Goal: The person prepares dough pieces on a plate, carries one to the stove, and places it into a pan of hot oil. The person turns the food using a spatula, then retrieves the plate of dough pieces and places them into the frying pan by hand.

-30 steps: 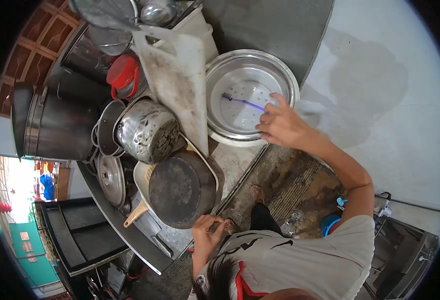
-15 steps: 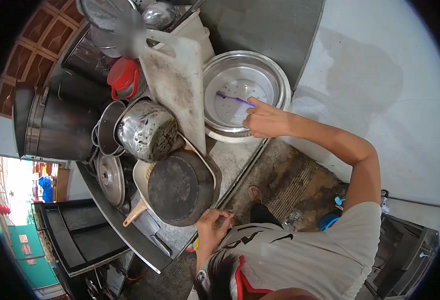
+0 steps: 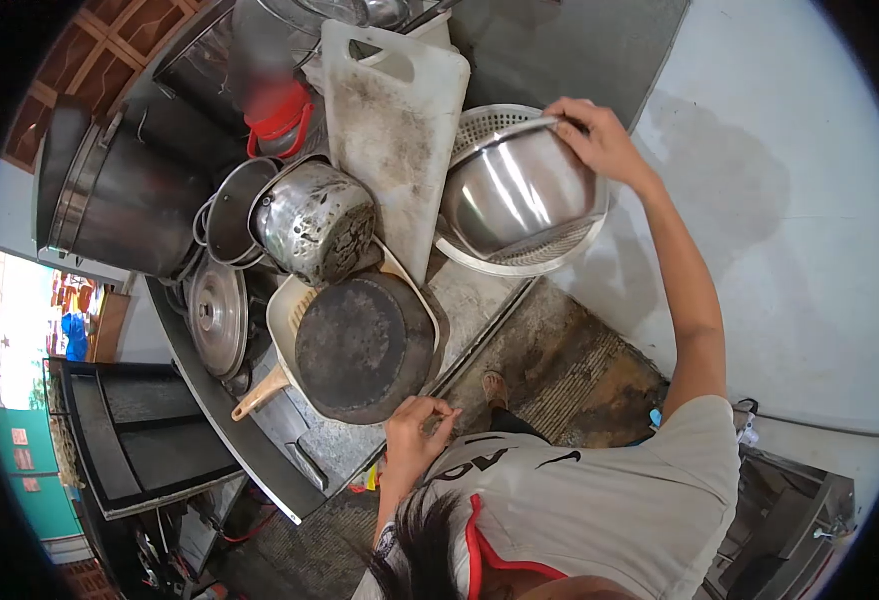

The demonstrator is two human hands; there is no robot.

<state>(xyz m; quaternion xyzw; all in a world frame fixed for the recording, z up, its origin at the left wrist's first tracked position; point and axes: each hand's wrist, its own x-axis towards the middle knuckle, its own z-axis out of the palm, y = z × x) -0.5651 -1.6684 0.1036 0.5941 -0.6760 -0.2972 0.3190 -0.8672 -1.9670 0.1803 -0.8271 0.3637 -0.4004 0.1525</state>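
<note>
My right hand [image 3: 595, 140] grips the rim of a shiny steel bowl [image 3: 525, 190], thumb on one side of it. The bowl is tilted up inside a wider steel colander [image 3: 485, 122], whose perforated wall shows around it. Whatever lies behind the bowl is hidden. Near the counter's front edge, my left hand [image 3: 420, 432] is closed, with thumb and fingers curled together; anything between them is too small to make out. Close beyond it, a dark-bottomed pan [image 3: 352, 345] lies upside down on a cream pan with a wooden handle [image 3: 263, 390].
A stained white cutting board [image 3: 390, 130] leans left of the colander. A scorched pot [image 3: 315, 220], a lid [image 3: 218, 312], a red-topped container [image 3: 280, 112] and large dark pots [image 3: 135, 200] crowd the left. A white wall [image 3: 770, 200] stands at right.
My right hand has gone from holding a purple toothbrush over the bowl to gripping its rim. The bowl, level before, is tilted; the toothbrush is out of sight. My left hand stays closed.
</note>
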